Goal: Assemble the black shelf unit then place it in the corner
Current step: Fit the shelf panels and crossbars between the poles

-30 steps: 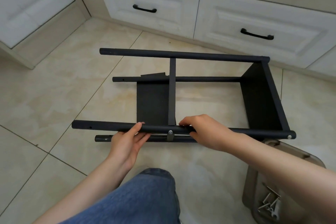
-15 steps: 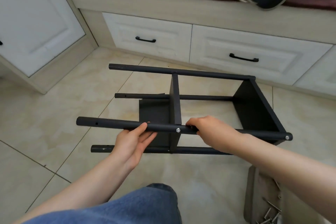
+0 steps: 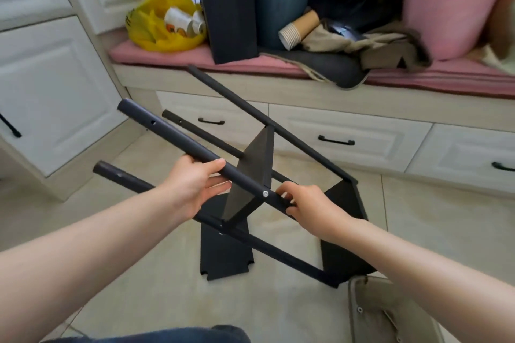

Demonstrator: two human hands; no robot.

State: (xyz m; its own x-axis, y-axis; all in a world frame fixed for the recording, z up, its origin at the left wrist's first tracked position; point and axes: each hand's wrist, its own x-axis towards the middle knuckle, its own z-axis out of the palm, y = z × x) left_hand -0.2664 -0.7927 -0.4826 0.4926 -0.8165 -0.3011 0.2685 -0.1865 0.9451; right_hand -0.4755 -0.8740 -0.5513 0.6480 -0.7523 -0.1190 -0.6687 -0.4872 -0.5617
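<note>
We see the left hand point(image 3: 195, 185) wrapped round one tube of the tilted black tube-framed shelf unit point(image 3: 256, 167). The right hand point(image 3: 309, 207) grips the same tube beside the middle panel.

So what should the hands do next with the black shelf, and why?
Probably tip the shelf unit upright onto its end panel. Both the left hand and right hand grip the nearest pole beside the silver screw, the open pole ends are in the air, and the end panel seems to rest on the floor. A loose panel lies underneath, not yet fitted.
</note>
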